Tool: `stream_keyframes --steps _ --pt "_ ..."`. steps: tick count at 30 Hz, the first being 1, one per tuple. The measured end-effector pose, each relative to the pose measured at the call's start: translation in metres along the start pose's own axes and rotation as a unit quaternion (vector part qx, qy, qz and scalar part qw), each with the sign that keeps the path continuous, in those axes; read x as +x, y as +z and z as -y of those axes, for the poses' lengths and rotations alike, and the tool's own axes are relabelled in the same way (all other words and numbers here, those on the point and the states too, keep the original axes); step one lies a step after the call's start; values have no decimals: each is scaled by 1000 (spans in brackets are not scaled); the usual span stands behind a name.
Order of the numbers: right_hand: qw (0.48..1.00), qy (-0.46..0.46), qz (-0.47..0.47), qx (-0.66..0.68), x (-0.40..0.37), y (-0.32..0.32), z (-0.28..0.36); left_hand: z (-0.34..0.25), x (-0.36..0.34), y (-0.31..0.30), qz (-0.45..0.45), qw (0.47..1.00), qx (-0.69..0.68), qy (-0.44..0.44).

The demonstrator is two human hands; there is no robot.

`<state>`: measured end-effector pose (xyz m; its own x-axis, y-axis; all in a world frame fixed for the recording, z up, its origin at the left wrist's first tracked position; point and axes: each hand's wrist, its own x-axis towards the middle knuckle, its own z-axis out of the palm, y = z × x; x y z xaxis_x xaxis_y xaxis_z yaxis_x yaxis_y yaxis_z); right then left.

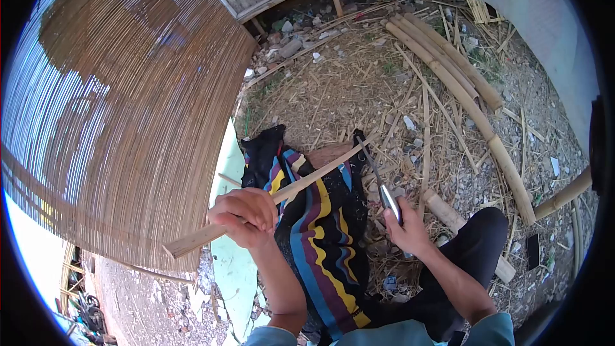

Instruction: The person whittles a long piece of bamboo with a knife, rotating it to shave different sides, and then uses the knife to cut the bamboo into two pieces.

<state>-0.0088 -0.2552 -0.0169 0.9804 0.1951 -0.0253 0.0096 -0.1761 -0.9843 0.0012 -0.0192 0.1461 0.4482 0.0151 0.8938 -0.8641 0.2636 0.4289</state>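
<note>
The left hand (246,218) is clenched around a long bamboo strip (320,170), its fingers (255,213) wrapped over the top near the strip's lower end. The strip runs slantwise up and to the right, across a striped cloth (320,237) draped over the person's lap. The right hand (410,230) grasps the handle of a knife (378,176), fingers closed tight on it. The dark blade points up and away from the body, and its tip meets the far end of the strip just above the cloth. To the left, a large woven bamboo mat (128,102) curves upward and fills that side of the view. On the ground (346,83), which is strewn with dry shavings and splinters, several thick bamboo poles (461,83) lie side by side, well apart from both hands
</note>
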Motion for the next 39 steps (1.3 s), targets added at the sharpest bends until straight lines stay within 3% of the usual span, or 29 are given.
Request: stream_keyframes --steps 3,8,12,14,19,21,22,25,28,30,32,34,36,39 --pt "1000 -22 18 -4 -5 17 12 12 -23 3 -147 988 7 36" --pt "997 -60 50 3 -14 33 26 6 -49 38 -78 989 115 42" --pt "991 -88 99 7 -26 40 34 6 -65 56 -114 983 137 55" --pt "982 -148 120 1 -30 46 29 4 -69 63 -144 976 158 38" --pt "986 -127 104 -31 -18 54 24 3 -67 61 -267 943 198 1" --pt "997 -30 60 -48 -1 57 1 -1 -57 56 -341 916 210 -29" --pt "990 -13 65 -125 8 52 -1 0 -56 49 -374 904 206 -34" --pt "984 25 103 -143 14 43 15 -2 -59 34 -385 905 179 -28" --pt "980 -109 134 -102 0 50 35 -2 -57 32 -382 901 203 -33" --pt "977 -104 169 -79 1 55 46 -2 -57 36 -364 910 196 -28" --pt "984 -93 126 -82 13 60 29 -4 -57 32 -364 908 206 -31" --pt "990 -16 62 -129 39 56 -10 -5 -56 24 -401 897 182 -42" --pt "986 7 50 -160 59 41 -43 -7 -61 26 -374 906 194 -40" --pt "981 -86 37 -167 46 46 -24 -1 -64 33 -351 912 212 -29"
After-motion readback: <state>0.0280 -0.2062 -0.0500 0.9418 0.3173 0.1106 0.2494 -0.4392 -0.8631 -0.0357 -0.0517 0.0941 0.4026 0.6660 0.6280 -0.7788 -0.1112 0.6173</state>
